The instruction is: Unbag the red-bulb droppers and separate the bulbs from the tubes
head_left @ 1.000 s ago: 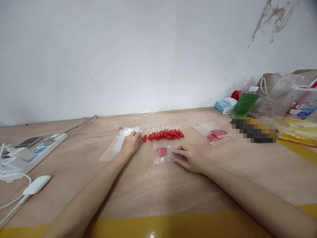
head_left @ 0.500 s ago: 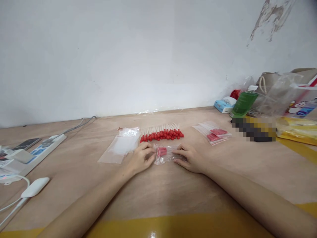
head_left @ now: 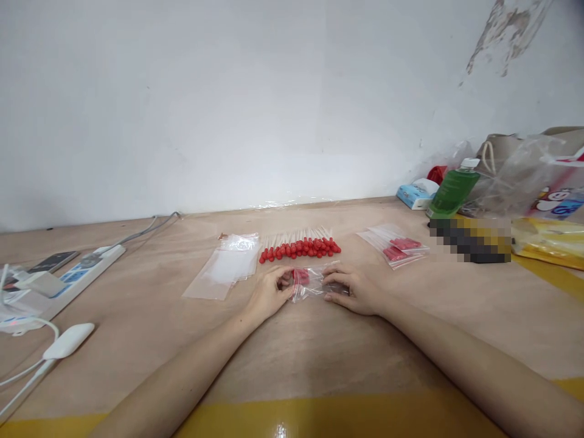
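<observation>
A small clear plastic bag (head_left: 312, 283) with red-tipped pieces inside lies on the wooden table (head_left: 292, 340), held at both ends. My left hand (head_left: 269, 292) pinches its left end, and my right hand (head_left: 358, 291) grips its right end with curled fingers. Just behind the bag runs a row of red-tipped sticks (head_left: 298, 246). A stack of empty clear bags (head_left: 225, 267) lies to the left of the row. Two filled bags (head_left: 396, 246) with red pieces rest to the right.
A power strip (head_left: 77, 271), a phone (head_left: 50, 261) and a white charger with cable (head_left: 68, 340) sit at the left. A green bottle (head_left: 451, 188), a tissue pack (head_left: 413, 194) and plastic bags (head_left: 529, 176) crowd the back right. A yellow strip (head_left: 319, 420) marks the near edge.
My left hand left the stack of empty bags, moved right and took hold of the left end of the small bag. My right hand stayed on that bag.
</observation>
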A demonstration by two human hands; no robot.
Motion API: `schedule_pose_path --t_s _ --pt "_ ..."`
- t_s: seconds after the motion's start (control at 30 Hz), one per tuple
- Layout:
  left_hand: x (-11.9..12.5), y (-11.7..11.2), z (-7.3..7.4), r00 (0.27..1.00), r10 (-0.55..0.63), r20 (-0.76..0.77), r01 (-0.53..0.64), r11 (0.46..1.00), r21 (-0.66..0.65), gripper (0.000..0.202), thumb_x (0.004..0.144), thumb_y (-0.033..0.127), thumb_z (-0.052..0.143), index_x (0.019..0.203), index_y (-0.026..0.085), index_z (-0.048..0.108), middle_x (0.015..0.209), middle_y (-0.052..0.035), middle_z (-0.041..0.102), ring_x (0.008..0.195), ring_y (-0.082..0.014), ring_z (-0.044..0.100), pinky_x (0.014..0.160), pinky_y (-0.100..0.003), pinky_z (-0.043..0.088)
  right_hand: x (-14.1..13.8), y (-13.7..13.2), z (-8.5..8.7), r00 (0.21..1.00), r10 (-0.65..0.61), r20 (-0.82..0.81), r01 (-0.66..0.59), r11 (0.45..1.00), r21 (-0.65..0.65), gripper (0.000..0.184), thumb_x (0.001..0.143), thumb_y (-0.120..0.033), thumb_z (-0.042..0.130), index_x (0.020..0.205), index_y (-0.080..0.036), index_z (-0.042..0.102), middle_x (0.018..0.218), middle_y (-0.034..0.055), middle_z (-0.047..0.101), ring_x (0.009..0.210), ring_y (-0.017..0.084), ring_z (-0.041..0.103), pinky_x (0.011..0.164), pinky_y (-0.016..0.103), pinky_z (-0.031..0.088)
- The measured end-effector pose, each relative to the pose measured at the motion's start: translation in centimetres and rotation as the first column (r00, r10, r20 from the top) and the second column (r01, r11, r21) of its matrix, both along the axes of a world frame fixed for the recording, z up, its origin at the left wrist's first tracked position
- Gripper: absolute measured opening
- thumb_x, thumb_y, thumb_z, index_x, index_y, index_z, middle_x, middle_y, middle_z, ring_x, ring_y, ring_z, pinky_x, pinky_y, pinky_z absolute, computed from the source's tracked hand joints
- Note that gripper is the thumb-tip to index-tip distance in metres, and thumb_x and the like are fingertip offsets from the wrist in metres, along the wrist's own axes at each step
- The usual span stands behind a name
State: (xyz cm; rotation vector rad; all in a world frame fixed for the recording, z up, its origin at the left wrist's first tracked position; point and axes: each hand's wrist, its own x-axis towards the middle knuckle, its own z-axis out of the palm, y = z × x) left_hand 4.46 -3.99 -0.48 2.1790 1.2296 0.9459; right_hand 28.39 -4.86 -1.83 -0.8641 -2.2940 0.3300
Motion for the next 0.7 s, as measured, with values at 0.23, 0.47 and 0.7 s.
schedule_pose_path --t_s 0.23,0.47,0.7 --pt "0.39 0.36 -0.22 0.995 0.014 -0.103 -0.015 1.0 -0.015 0.033 0.071 0.029 0.063 0.101 0.017 0.055 0.083 -0.0012 0.05 0.06 -0.0091 0.049 0.059 -0.025 0.047 0.17 0.13 -0.14 1.0 0.006 -0.024 -0.007 0.999 -0.052 0.021 0.076 -0.031 0.059 0.094 -0.02 0.061 0.107 0.0081 0.055 0.1 0.018 0.054 0.087 0.034 0.045" --pt "0.7 -0.4 0.43 0.975 -0.033 -0.219 0.055 0.994 0.092 0.011 0.078 0.02 0.05 0.09 0.019 0.05 0.084 -0.0014 0.046 0.069 -0.0124 0.049 0.064 -0.027 0.046 0.04 -0.02 0.0 1.0 0.014 -0.024 -0.014 1.0 -0.015 0.021 0.078 -0.031 0.058 0.095 -0.021 0.061 0.105 0.0079 0.055 0.099 0.018 0.052 0.087 0.035 0.044" --pt "0.98 -0.52 -0.16 0.979 0.033 -0.201 0.001 0.986 0.164 0.013 0.082 0.027 0.048 0.091 0.019 0.053 0.088 -0.0031 0.048 0.067 -0.0122 0.051 0.064 -0.027 0.047 0.1 0.14 -0.27 1.0 0.013 -0.019 -0.013 1.0 -0.019 0.021 0.078 -0.032 0.057 0.095 -0.02 0.06 0.106 0.0076 0.054 0.1 0.018 0.052 0.088 0.035 0.043"
